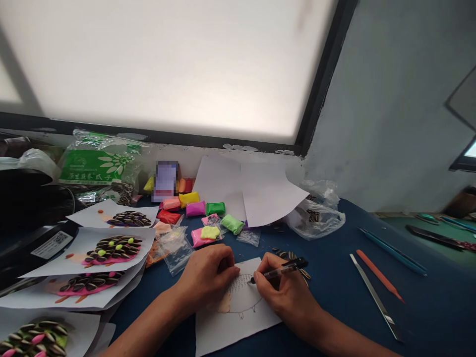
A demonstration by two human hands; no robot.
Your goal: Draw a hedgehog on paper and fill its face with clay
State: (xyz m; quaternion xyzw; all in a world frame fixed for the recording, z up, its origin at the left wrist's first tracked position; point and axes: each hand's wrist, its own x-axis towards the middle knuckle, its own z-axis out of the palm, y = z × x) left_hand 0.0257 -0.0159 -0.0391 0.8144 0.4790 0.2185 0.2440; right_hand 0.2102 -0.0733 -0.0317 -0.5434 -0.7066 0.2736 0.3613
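A white sheet of paper (219, 334) lies on the dark blue table before me. On it is a line drawing of a hedgehog (243, 297), with rows of short strokes across its back, small legs below and a pale orange patch at its left end. My right hand (284, 292) is closed round a black pen (284, 268), its tip at the strokes. My left hand (208, 272) rests at the paper's upper left with fingers curled and thumb near the drawing; whatever lies under those fingers is hidden. Sunflower seeds (284, 254) lie just beyond the right hand.
At left, several sheets carry seed-covered hedgehogs (111, 250). Coloured clay packets (195, 208), a phone (165, 181) and a green seed bag (94, 163) stand behind. To the right lie an orange tool (379, 275), a metal blade (375, 297) and blue tweezers (392, 251).
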